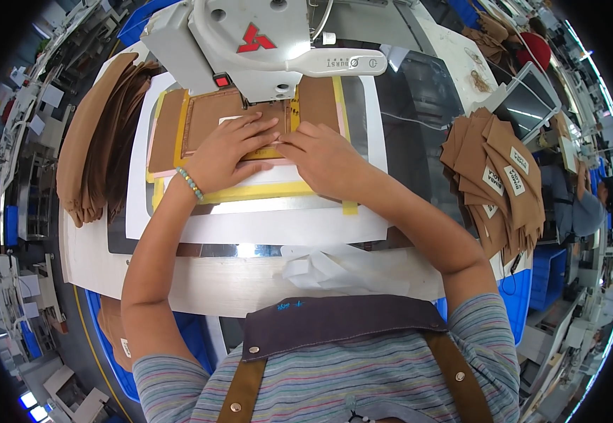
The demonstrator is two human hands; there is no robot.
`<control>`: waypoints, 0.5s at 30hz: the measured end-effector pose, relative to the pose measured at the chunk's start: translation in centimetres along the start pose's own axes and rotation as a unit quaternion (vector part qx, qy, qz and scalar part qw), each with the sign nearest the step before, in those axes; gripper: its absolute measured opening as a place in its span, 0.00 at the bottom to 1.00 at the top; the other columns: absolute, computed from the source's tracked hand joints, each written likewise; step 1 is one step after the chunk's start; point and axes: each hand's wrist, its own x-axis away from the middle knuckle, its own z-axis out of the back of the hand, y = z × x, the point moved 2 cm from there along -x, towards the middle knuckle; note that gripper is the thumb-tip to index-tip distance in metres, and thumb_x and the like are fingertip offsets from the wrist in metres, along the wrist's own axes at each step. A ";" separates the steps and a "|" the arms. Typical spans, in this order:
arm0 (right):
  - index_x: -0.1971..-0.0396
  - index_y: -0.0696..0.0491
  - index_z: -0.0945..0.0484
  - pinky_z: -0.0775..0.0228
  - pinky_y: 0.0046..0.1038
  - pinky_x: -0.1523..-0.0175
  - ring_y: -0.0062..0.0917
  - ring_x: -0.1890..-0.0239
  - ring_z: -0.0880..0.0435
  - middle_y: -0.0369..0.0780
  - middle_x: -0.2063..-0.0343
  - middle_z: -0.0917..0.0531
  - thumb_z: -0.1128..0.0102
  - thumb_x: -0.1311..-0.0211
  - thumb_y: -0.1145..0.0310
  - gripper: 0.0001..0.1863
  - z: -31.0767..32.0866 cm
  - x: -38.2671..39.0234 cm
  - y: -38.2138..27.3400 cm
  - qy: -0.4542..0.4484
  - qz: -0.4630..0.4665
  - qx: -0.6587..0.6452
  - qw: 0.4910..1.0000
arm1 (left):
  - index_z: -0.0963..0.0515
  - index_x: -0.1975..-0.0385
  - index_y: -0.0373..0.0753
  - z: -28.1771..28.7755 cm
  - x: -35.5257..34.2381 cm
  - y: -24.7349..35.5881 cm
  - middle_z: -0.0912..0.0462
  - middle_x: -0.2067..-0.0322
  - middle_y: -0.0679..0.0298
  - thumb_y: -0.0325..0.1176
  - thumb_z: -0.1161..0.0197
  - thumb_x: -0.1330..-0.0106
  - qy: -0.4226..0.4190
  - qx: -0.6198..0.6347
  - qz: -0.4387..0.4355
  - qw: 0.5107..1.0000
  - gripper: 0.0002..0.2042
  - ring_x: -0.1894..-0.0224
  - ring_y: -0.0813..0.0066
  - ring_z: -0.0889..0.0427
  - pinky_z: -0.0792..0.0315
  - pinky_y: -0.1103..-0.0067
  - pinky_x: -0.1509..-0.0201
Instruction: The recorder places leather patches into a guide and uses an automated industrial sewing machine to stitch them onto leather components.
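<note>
Beneath the sewing machine head point(264, 53) lies a template point(257, 192) edged with yellow tape, holding a brown panel point(208, 109). A small white label point(230, 120) shows on the panel, partly covered by my left fingers. My left hand point(232, 149) is open, its fingers stretched out flat over the panel and the tape. Close beside it, my right hand point(326, 158) has its fingers bent and thumb drawn in near the yellow strip at the panel's lower edge. Whatever its fingertips grip is too small and hidden to name.
Long folded brown pieces point(95, 134) are stacked at the left table edge. A pile of labelled brown panels point(493, 183) sits at the right. Crumpled translucent sheets point(335, 271) lie near the front edge. A light bar point(338, 62) juts from the machine head; blue bins point(549, 278) stand below.
</note>
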 end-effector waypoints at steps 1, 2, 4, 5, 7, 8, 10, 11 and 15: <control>0.44 0.57 0.17 0.27 0.36 0.40 0.34 0.45 0.22 0.40 0.48 0.15 0.37 0.40 0.75 0.22 -0.1 -0.2 0.2 0.002 0.000 0.002 1.000 | 0.21 0.32 0.42 0.0 -0.3 -0.3 0.28 0.25 0.61 0.47 0.34 0.27 0.007 -0.013 -0.003 1.000 0.26 0.22 0.54 0.35 0.39 0.59 0.21; 0.44 0.57 0.17 0.27 0.36 0.41 0.34 0.46 0.22 0.40 0.49 0.15 0.37 0.41 0.75 0.22 -0.3 -0.3 0.4 0.012 -0.001 0.005 1.000 | 0.21 0.33 0.43 0.0 -0.5 -0.6 0.27 0.26 0.61 0.50 0.36 0.25 0.013 -0.025 -0.007 1.000 0.26 0.22 0.55 0.34 0.38 0.60 0.21; 0.45 0.57 0.17 0.27 0.36 0.43 0.34 0.47 0.22 0.40 0.49 0.15 0.37 0.41 0.75 0.22 -0.4 -0.6 0.7 0.024 -0.003 0.010 1.000 | 0.21 0.32 0.43 0.0 -1.0 -1.1 0.27 0.26 0.61 0.50 0.36 0.25 0.016 -0.019 -0.010 1.000 0.26 0.23 0.54 0.33 0.37 0.61 0.22; 0.45 0.57 0.17 0.27 0.36 0.43 0.34 0.47 0.22 0.40 0.49 0.15 0.36 0.41 0.75 0.22 -0.5 -0.7 0.9 0.030 -0.009 0.013 0.999 | 0.21 0.32 0.43 0.0 -1.2 -1.3 0.27 0.26 0.61 0.50 0.36 0.25 0.019 -0.011 -0.013 1.000 0.26 0.23 0.54 0.32 0.36 0.62 0.23; 0.45 0.57 0.17 0.27 0.36 0.44 0.34 0.47 0.22 0.40 0.48 0.15 0.35 0.41 0.75 0.22 -0.7 -0.8 1.3 0.038 -0.018 0.017 0.999 | 0.21 0.32 0.44 0.0 -1.7 -1.8 0.27 0.26 0.60 0.49 0.36 0.25 0.017 -0.003 -0.008 1.000 0.26 0.26 0.52 0.30 0.35 0.62 0.24; 0.46 0.57 0.17 0.27 0.36 0.44 0.34 0.48 0.22 0.40 0.46 0.15 0.35 0.42 0.75 0.22 -0.8 -0.7 1.6 0.048 -0.019 0.018 0.998 | 0.21 0.32 0.44 0.0 -1.9 -2.0 0.26 0.26 0.60 0.48 0.36 0.25 0.015 0.007 -0.001 1.000 0.26 0.29 0.51 0.27 0.34 0.62 0.25; 0.46 0.57 0.17 0.27 0.36 0.45 0.34 0.48 0.22 0.39 0.44 0.15 0.34 0.42 0.75 0.22 -0.9 -0.6 2.1 0.061 -0.024 0.020 0.998 | 0.21 0.32 0.45 0.0 -2.3 -2.4 0.25 0.28 0.59 0.47 0.36 0.25 0.016 0.012 0.012 1.000 0.25 0.32 0.50 0.25 0.33 0.62 0.26; 0.46 0.57 0.17 0.27 0.36 0.44 0.34 0.46 0.22 0.40 0.43 0.16 0.34 0.41 0.75 0.21 -0.9 -0.4 2.3 0.060 -0.026 0.013 0.998 | 0.21 0.32 0.46 0.1 -2.4 -2.6 0.23 0.29 0.59 0.46 0.36 0.25 0.019 0.018 0.028 0.999 0.25 0.36 0.49 0.23 0.32 0.61 0.27; 0.48 0.56 0.16 0.30 0.38 0.39 0.34 0.40 0.23 0.41 0.43 0.15 0.35 0.41 0.74 0.19 -0.4 0.4 2.9 0.115 -0.005 -0.012 0.993 | 0.21 0.31 0.43 -0.4 -3.0 -3.3 0.22 0.30 0.56 0.40 0.37 0.25 0.016 0.042 0.060 0.997 0.24 0.35 0.50 0.25 0.35 0.62 0.26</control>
